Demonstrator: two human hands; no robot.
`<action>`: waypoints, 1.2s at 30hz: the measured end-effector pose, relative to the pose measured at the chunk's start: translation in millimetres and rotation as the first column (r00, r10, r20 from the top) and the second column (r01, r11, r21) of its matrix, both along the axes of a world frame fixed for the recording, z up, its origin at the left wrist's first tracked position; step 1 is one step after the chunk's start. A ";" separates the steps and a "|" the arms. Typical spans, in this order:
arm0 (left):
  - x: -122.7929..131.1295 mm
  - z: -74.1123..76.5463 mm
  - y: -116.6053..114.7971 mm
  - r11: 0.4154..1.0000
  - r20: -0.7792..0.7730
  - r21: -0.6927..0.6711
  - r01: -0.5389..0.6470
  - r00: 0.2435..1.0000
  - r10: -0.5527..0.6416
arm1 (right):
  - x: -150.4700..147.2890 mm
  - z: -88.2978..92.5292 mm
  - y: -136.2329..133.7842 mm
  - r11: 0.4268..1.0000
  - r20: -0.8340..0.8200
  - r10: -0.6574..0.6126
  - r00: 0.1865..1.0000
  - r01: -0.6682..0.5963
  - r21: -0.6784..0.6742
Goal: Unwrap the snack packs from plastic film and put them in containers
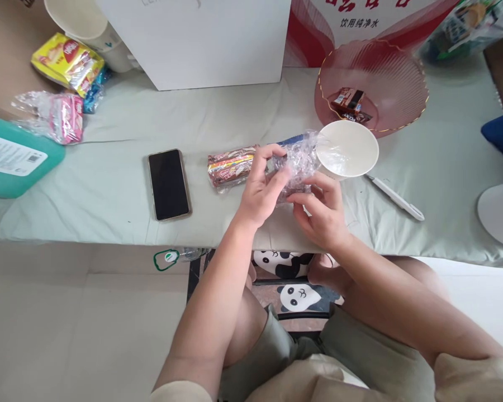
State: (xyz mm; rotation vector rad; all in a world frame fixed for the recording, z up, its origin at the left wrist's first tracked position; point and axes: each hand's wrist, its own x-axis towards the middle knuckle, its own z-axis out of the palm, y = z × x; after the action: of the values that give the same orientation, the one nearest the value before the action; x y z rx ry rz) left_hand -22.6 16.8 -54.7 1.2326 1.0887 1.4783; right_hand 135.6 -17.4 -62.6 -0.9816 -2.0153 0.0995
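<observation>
My left hand (260, 194) and right hand (324, 215) both pinch the crinkled clear wrap (300, 159) mid-frame, brown packet (231, 167) just left, white cup (350, 148) just right.

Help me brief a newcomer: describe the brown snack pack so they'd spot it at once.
Find the large white box on the table. Nearer the camera, the brown snack pack lies between the phone and the left hand. A bright yellow-red stripe sets it apart from the black phone.

Left grip (260, 195), right grip (327, 219) on crinkled wrapper (302, 159).
</observation>
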 end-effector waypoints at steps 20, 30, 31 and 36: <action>23.8 -9.7 -11.7 0.936 -0.269 0.016 0.352 0.903 -0.335 | 140.2 -16.1 -10.6 0.655 0.313 -0.633 0.708 0.706 -0.270; 50.9 -15.4 -32.3 0.909 -0.464 0.039 0.415 0.813 -0.351 | 141.9 -14.5 -5.4 0.628 0.389 -0.586 0.711 0.702 -0.336; 57.1 -18.7 -33.5 0.912 -0.437 0.039 0.408 0.828 -0.352 | 141.9 -14.9 -5.2 0.627 0.395 -0.585 0.708 0.704 -0.334; 91.1 -27.2 -38.2 0.939 -0.261 0.060 0.340 0.913 -0.314 | 141.4 -16.9 -3.4 0.613 0.421 -0.580 0.698 0.714 -0.338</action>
State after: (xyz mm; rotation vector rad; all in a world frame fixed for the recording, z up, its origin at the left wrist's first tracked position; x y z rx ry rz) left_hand 68.5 -21.4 -82.0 1.6213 0.9148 1.1565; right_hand 277.1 -20.8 -79.4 -2.1249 -1.7514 0.0650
